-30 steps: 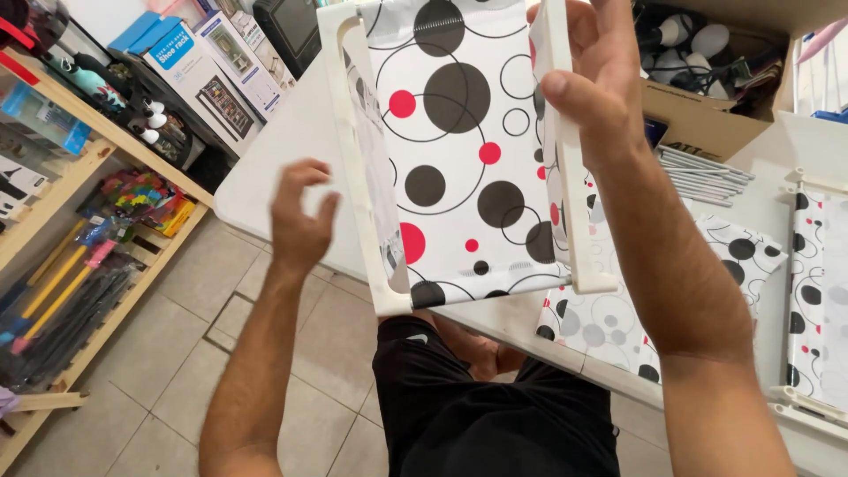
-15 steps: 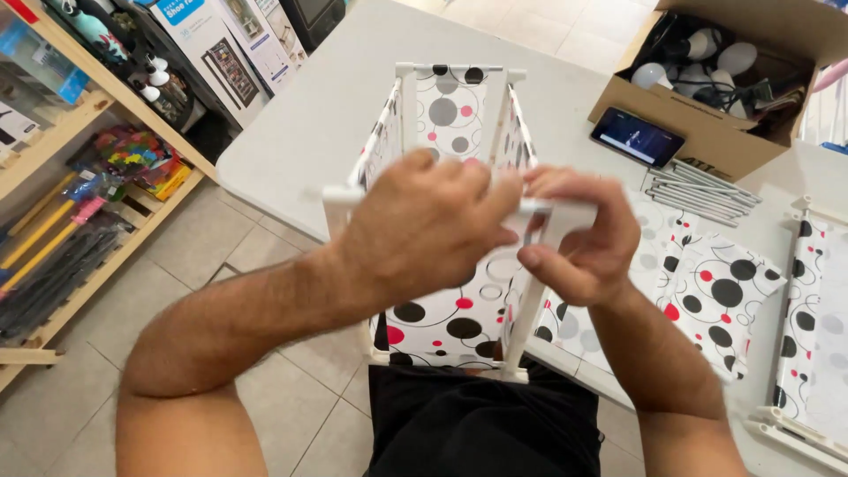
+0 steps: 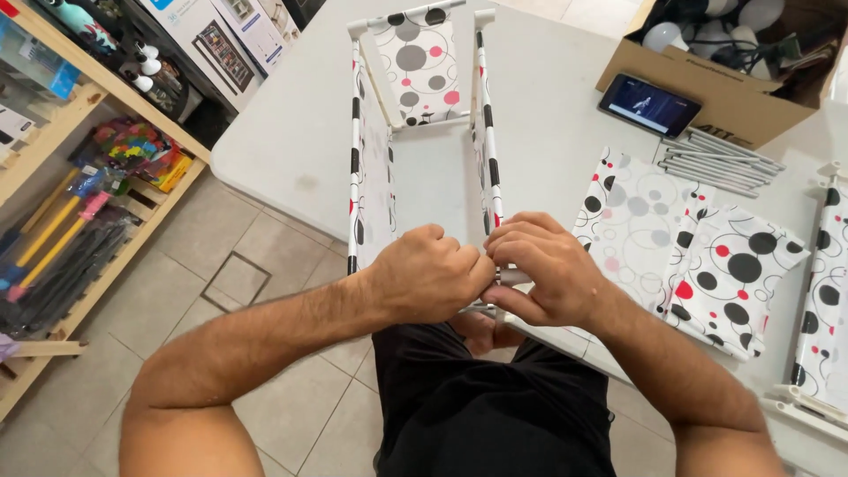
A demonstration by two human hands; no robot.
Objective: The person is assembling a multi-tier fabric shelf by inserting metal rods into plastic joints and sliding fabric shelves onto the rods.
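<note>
A white rod frame with dotted fabric panels (image 3: 415,79) lies on the white table (image 3: 548,124), its long sides running away from me. My left hand (image 3: 428,274) is closed over the frame's near end. Pressed against it, my right hand (image 3: 543,269) grips a white corner connector (image 3: 512,276) at the near right rod. The near crossbar is mostly hidden under both hands.
Loose dotted fabric panels (image 3: 689,256) lie to the right, with a bundle of metal rods (image 3: 720,159) behind them. A phone (image 3: 649,103) leans on an open cardboard box (image 3: 751,79). Another fabric frame (image 3: 821,300) sits far right. Wooden shelves (image 3: 62,221) with toys stand left.
The frame has been lowered from in front of me onto the table, stretching away. Both hands have come together at its near end.
</note>
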